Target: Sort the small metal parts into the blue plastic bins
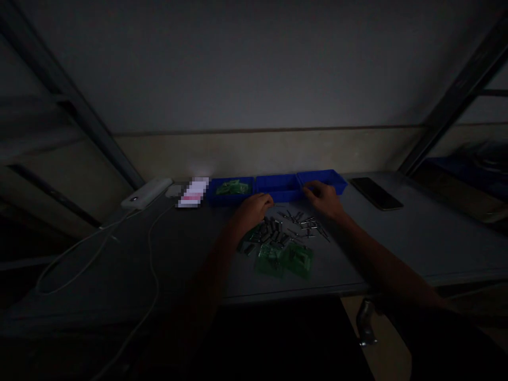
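Observation:
My left hand [254, 209] has its fingers pressed together just in front of the left and middle bins, by the small metal parts; what it holds, if anything, is too small to name. At the front edge of the right blue bin [323, 180] is my right hand [323, 198], its fingers closed in a pinch whose contents I cannot make out. The middle blue bin [278, 182] shows a bare inside. Green pieces [234, 187] lie in the left blue bin [230, 200]. Between my arms are dark metal blocks [272, 228], thin metal pins [309, 224] and green transparent pieces [297, 259].
A lit phone [193, 191] and a white power bank [147, 193] with white cables lie on the left of the grey table [397, 243]. Another dark phone [377, 193] rests at the right. A wall stands behind the bins, between slanted metal posts.

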### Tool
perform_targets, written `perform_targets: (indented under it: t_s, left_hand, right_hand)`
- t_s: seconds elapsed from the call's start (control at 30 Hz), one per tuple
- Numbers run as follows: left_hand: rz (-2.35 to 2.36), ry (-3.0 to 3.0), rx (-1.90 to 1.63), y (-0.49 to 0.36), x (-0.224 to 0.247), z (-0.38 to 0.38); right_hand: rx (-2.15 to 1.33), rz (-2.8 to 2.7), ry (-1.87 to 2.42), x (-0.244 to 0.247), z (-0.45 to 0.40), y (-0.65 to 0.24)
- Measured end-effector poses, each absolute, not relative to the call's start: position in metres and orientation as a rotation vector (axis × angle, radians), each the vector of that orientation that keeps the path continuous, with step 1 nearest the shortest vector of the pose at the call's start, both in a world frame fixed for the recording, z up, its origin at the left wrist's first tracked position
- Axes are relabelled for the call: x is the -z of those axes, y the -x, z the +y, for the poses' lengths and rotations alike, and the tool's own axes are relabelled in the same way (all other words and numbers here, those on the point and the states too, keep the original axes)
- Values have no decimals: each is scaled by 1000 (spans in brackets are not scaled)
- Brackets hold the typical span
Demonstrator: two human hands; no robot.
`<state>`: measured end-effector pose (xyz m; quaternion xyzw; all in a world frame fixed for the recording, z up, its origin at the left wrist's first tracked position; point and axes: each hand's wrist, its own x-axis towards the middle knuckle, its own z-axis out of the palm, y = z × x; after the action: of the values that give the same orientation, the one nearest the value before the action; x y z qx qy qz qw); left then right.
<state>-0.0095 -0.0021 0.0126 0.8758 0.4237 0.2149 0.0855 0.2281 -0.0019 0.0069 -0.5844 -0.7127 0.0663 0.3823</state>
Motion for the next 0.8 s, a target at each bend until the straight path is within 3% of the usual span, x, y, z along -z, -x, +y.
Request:
perform_targets:
  t_s: [0.23, 0.47, 0.8]
  left_hand:
    - [1293, -2516, -809, -3, -13, -9]
    - [1419, -2417, -876, -5, -15, -9]
    - [1204, -2430, -1010, -11, -11, -13]
  right_hand:
    - [-291, -2137, 1149, -11, -23, -195]
    - [-237, -2153, 1147, -10, -23, -194]
    - [-162, -2099, 1167, -12, -21, -198]
